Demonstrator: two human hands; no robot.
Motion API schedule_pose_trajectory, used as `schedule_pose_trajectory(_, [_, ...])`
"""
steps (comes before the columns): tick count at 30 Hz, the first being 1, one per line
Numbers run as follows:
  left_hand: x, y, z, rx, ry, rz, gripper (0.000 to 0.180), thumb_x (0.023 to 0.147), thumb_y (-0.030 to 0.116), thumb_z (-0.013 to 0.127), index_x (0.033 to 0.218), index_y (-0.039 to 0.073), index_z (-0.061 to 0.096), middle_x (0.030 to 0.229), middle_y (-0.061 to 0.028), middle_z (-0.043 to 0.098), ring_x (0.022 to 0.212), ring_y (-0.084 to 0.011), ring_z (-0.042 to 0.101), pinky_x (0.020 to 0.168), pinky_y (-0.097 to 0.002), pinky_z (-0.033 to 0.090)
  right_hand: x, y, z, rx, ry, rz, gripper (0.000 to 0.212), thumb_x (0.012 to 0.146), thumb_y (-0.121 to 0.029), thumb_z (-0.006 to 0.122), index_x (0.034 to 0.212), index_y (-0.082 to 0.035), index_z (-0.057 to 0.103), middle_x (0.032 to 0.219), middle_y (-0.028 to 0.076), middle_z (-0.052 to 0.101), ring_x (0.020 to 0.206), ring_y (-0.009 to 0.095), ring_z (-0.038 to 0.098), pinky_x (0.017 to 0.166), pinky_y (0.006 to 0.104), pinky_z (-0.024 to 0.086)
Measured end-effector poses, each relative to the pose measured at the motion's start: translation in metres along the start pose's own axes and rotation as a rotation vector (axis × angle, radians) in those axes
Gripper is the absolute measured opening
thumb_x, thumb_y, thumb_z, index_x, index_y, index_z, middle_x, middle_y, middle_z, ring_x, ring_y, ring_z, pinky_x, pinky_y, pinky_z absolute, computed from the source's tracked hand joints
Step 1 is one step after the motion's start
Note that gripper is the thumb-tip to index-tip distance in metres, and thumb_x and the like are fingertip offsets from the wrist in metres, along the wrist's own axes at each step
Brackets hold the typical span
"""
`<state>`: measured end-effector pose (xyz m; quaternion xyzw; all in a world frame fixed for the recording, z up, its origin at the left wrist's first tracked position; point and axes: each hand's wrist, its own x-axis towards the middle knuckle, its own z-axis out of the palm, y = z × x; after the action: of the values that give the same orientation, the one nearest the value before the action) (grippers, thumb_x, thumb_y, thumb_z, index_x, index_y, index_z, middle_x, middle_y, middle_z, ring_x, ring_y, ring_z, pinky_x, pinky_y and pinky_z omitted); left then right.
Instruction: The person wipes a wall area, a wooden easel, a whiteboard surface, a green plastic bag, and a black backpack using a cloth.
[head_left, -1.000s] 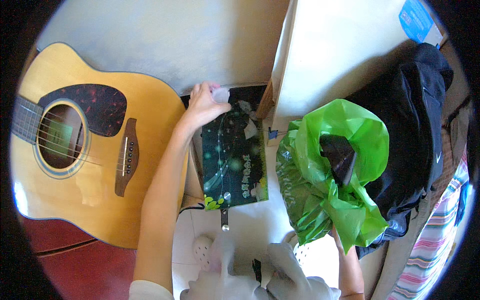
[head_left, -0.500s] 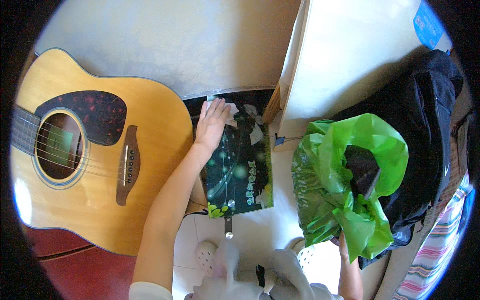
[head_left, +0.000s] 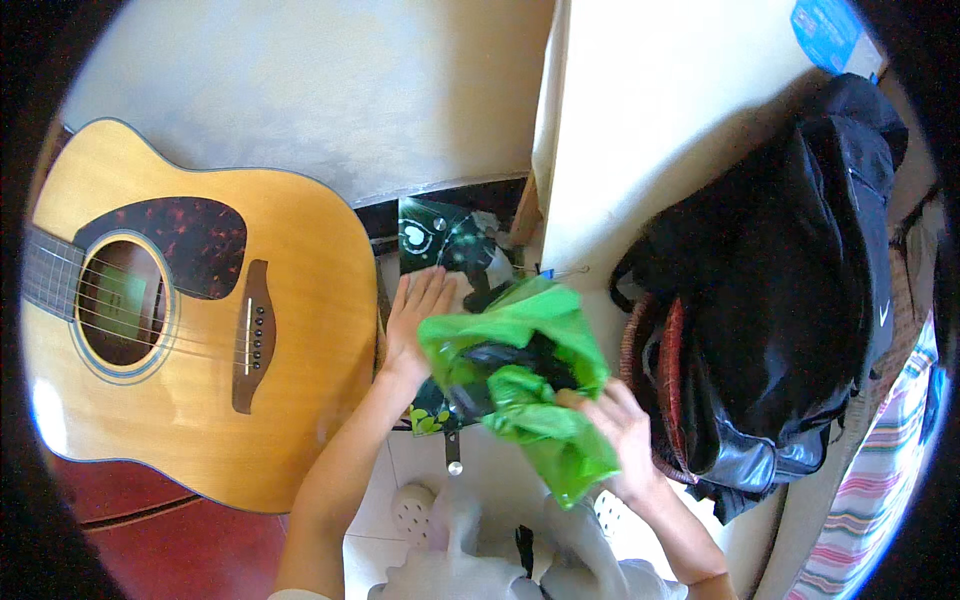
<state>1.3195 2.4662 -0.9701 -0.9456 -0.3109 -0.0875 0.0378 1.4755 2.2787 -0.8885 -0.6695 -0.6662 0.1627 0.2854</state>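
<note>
A dark, glossy printed panel [head_left: 426, 232] with a pale heart and green leaves lies on the floor in front of me. My left hand [head_left: 420, 315] rests on it, fingers stretched out over a crumpled white tissue [head_left: 462, 290]. Dark and pale patches show beside the fingers; I cannot tell what they are. My right hand [head_left: 615, 430] grips the side of a green plastic bag [head_left: 560, 320] held over the panel's right part. The bag's mouth faces up, with something black inside, and it hides much of the panel.
An acoustic guitar [head_left: 310, 300] takes up the left side, above a red surface [head_left: 200, 550]. A black backpack [head_left: 770, 270] stands at the right, beside a pale board [head_left: 630, 120]. A striped cloth [head_left: 870, 490] lies at the far right. My shoe [head_left: 412, 510] is below the panel.
The green bag has come left from beside the backpack to over the panel, with my right hand on it. My left hand has slid nearer to me along the panel with the tissue.
</note>
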Motion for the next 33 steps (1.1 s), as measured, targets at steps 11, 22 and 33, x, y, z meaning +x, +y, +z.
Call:
schedule_pose_trajectory(11, [-0.06,0.034,-0.033,-0.5,0.013,-0.142,0.036,0.064,0.011,0.047,0.099,0.004,0.045,0.103,-0.0124,0.044,0.096,-0.0253,0.041,0.083,-0.038,0.031,-0.003,-0.005,0.016,-0.177,-0.113,-0.109,0.029,0.056,-0.007,0.049,0.085,-0.008,0.05,0.102,0.014,0.034,0.1,0.031,0.03,0.077,0.0321,0.037])
schedule_pose_trajectory(22, [-0.091,0.044,-0.039,-0.266,-0.128,0.027,0.034,0.061,0.011,0.046,0.094,0.005,0.048,0.103,-0.0083,0.045,0.099,-0.0204,0.04,0.084,-0.0384,0.03,0.018,0.0,0.031,-0.048,-0.052,-0.231,0.035,0.059,-0.006,0.044,0.094,-0.005,0.042,0.071,0.006,0.044,0.066,0.021,0.047,0.062,0.0294,0.038])
schedule_pose_trajectory(33, [-0.001,-0.002,-0.05,-0.312,0.303,0.029,0.027,0.058,-0.003,0.044,0.082,0.005,0.053,0.095,-0.0103,0.05,0.093,-0.0253,0.044,0.083,-0.0362,0.03,0.008,-0.016,0.014,-0.187,0.008,-0.239,0.009,0.053,-0.012,0.048,0.061,-0.008,0.046,0.065,0.003,0.042,0.062,0.015,0.045,0.062,0.025,0.039])
